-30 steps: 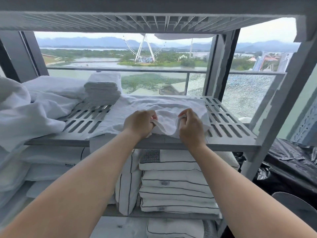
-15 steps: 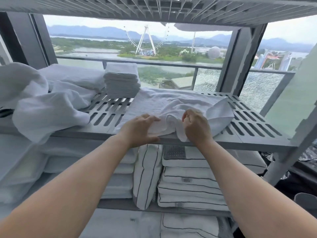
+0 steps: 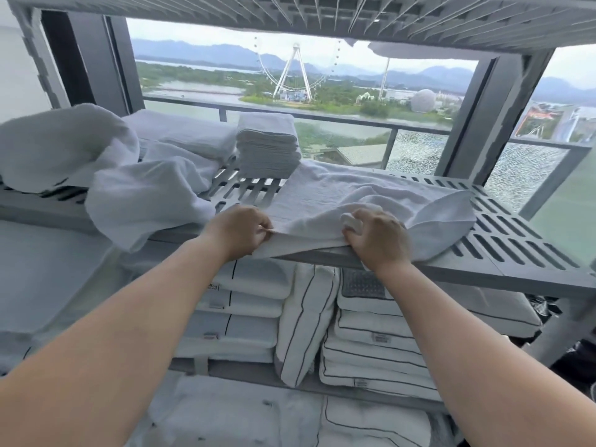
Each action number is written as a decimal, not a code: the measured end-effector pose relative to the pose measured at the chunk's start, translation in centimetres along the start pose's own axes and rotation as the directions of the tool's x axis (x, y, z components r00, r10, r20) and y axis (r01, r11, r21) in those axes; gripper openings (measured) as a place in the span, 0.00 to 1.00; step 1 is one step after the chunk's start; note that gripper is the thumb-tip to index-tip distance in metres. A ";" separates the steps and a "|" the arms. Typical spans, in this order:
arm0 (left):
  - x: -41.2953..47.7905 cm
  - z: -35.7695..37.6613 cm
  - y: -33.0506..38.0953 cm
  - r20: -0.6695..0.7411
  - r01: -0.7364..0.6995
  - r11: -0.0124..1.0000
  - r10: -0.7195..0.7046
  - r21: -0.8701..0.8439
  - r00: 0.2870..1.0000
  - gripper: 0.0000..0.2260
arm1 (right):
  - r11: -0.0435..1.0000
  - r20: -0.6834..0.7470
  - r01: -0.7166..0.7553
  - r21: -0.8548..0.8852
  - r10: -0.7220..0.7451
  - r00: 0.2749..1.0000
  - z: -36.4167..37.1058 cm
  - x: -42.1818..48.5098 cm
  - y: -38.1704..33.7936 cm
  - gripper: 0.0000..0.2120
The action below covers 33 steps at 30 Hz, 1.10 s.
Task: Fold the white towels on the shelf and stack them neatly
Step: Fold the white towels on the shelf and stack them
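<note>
A white towel (image 3: 348,195) lies spread and rumpled on the grey slatted shelf (image 3: 516,240), its near edge draped over the shelf's front lip. My left hand (image 3: 237,232) pinches that near edge at its left end. My right hand (image 3: 377,238) grips a bunched fold of the same towel at the shelf's front edge. A neat stack of folded white towels (image 3: 267,145) stands at the back of the shelf, just beyond the spread towel. Loose unfolded white towels (image 3: 129,188) are heaped on the left part of the shelf.
Folded pillows with dark piping (image 3: 371,333) fill the shelf below. Another slatted shelf (image 3: 322,14) hangs overhead. A window with a railing (image 3: 322,117) is behind the rack. The right part of the grey shelf is bare slats.
My left hand has slid left along the towel's near edge, away from my right hand, stretching that edge out. The view has moved closer to the shelf.
</note>
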<state>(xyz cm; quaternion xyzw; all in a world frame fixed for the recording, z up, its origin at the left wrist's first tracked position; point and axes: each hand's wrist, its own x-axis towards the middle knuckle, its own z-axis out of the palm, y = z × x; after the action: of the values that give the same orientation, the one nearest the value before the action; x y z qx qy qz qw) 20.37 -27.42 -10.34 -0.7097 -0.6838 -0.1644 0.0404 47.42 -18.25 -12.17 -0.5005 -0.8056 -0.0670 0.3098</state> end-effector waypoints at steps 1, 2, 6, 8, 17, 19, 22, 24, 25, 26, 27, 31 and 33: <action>0.0 -0.2 0.0 -0.025 -0.002 1.000 0.001 -0.031 1.000 0.08 | 1.000 -0.003 -0.016 -0.008 0.016 1.000 0.0 -0.1 -0.1 0.12; -0.2 -0.4 0.1 -0.075 -0.016 0.998 0.011 -0.055 0.997 0.08 | 0.999 -0.004 -0.027 -0.020 0.027 1.000 0.0 -0.1 -0.2 0.12; -1.7 -0.5 0.9 -0.321 -0.150 0.989 0.143 0.002 0.936 0.08 | 0.995 -0.015 -0.049 -0.085 0.048 0.999 0.1 -0.2 -0.8 0.14; -2.6 0.2 0.9 -0.273 -0.201 0.979 0.206 0.044 0.940 0.07 | 0.991 -0.019 -0.065 -0.115 0.063 0.998 0.3 -0.3 -1.1 0.14; -4.6 2.9 0.8 -0.157 -0.172 0.961 0.208 0.216 0.965 0.31 | 0.985 -0.049 -0.103 -0.135 0.097 0.994 0.8 -0.6 -1.6 0.16; -4.5 3.7 0.9 -0.186 -0.117 0.970 0.158 0.213 0.970 0.30 | 0.986 -0.056 -0.099 -0.133 0.092 0.994 0.9 -0.6 -1.5 0.16; -4.4 4.8 1.4 -0.289 -0.076 0.973 0.138 0.217 0.947 0.20 | 0.989 -0.058 -0.084 -0.124 0.077 0.995 1.0 -0.7 -1.3 0.16; -4.5 5.0 1.5 -0.418 -0.082 0.982 0.147 0.168 0.897 0.12 | 0.993 -0.048 -0.070 -0.095 0.065 0.997 1.0 -0.7 -1.1 0.15; -4.5 5.0 1.4 -0.462 -0.091 0.985 0.148 0.145 0.874 0.10 | 0.995 -0.044 -0.063 -0.075 0.060 0.997 0.9 -0.7 -1.0 0.14; -4.5 4.9 1.3 -0.485 -0.093 0.988 0.142 0.124 0.863 0.08 | 0.997 -0.038 -0.060 -0.052 0.058 0.998 0.8 -0.8 -0.9 0.13; -4.5 4.7 1.2 -0.493 -0.086 0.991 0.125 0.102 0.861 0.07 | 0.998 -0.028 -0.062 -0.024 0.061 0.998 0.8 -0.8 -0.7 0.13; -3.6 3.4 0.9 -0.429 0.004 1.000 0.004 0.017 0.903 0.09 | 0.964 0.070 -0.123 0.236 0.109 0.992 -0.4 -1.2 -0.6 0.22; -2.9 2.8 1.3 -0.363 0.043 0.999 -0.037 0.008 0.931 0.09 | 0.894 0.144 -0.184 0.408 0.136 0.980 -1.5 -1.4 -0.4 0.31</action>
<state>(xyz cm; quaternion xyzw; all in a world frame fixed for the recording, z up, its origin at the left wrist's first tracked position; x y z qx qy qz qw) 22.10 -29.49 -13.57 -0.6527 -0.6803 -0.2879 0.1683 48.20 -20.14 -11.70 -0.4898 -0.7732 0.1616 0.3690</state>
